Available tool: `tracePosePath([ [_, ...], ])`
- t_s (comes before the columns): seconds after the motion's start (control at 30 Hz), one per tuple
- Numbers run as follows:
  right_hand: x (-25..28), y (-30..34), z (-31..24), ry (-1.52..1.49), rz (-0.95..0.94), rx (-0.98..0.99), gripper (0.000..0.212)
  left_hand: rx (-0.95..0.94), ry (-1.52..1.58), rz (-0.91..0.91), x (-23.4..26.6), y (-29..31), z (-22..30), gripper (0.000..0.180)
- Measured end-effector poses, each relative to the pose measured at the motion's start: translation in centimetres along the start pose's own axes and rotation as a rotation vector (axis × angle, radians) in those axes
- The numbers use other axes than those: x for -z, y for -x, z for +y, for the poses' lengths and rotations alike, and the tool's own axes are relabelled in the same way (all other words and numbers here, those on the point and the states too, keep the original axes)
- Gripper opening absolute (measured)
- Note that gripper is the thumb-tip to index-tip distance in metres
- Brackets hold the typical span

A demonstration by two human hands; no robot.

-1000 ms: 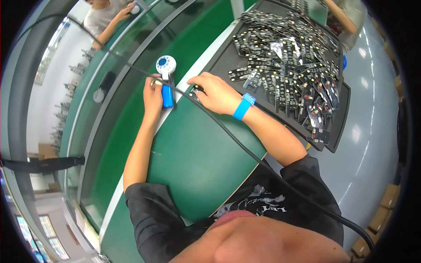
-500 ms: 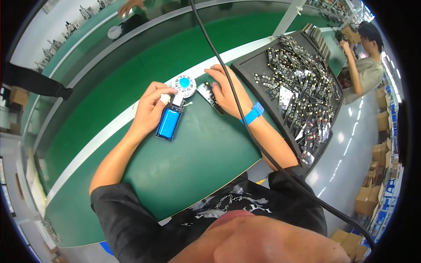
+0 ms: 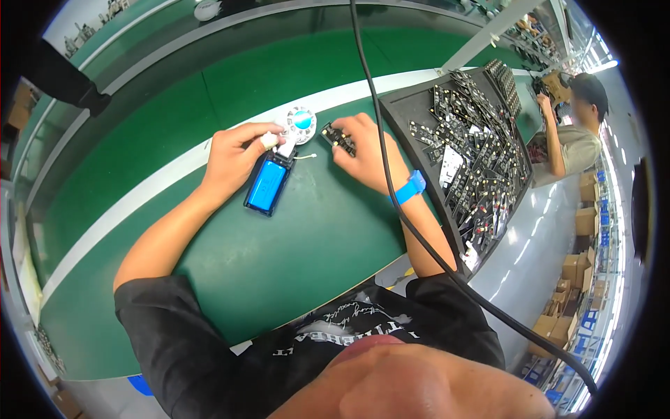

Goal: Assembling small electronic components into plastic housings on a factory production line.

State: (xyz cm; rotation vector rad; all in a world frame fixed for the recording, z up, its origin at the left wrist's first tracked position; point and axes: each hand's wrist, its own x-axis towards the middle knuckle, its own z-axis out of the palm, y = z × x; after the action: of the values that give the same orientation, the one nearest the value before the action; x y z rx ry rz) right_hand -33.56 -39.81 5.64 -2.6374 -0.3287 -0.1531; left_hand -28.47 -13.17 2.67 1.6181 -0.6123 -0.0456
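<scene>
My left hand [image 3: 234, 157] is closed at the neck of a handheld device, pinching its white middle piece. The device has a black open case with a blue battery [image 3: 267, 186] and a round, slotted white head [image 3: 301, 126] with a blue centre. A small white piece or cover [image 3: 269, 141] shows at the left thumb tip. From the neck, a short white lead with a plug [image 3: 306, 156] sticks out to the right. My right hand [image 3: 366, 150], wearing a blue wristband, grips a small black circuit board [image 3: 338, 139] just right of the device, between thumb and fingers.
A black tray [image 3: 408, 115] heaped with similar circuit boards [image 3: 481, 153] stands right of my right arm. A black cable [image 3: 377, 91] hangs across the view, over my right wrist. Another person [image 3: 569, 140] works beyond the tray. The green table [image 3: 279, 258] has a white strip [image 3: 167, 171] across it.
My right fingers have closed on the circuit board, which lay white side up under the hand and now shows its dark side. My left hand stays at the device. The whole view has shifted slightly.
</scene>
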Motion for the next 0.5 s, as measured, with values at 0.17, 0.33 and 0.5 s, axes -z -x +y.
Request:
tracePosePath([
  [0.17,1.1,-0.1,-0.4,-0.844,-0.144,-0.035,0.045,-0.081,0.042,0.048,-0.7,0.2,-0.4,0.018],
  [0.33,-0.8,-0.3,-3.7,-0.928,-0.149,0.008,0.054,-0.281,-0.192,-0.009,0.2,-0.4,0.1,0.014],
  [0.5,-2.1,-0.4,-4.6,-0.892,-0.122,0.059,0.054,-0.408,-0.418,0.048,0.3,0.0,0.9,0.011],
])
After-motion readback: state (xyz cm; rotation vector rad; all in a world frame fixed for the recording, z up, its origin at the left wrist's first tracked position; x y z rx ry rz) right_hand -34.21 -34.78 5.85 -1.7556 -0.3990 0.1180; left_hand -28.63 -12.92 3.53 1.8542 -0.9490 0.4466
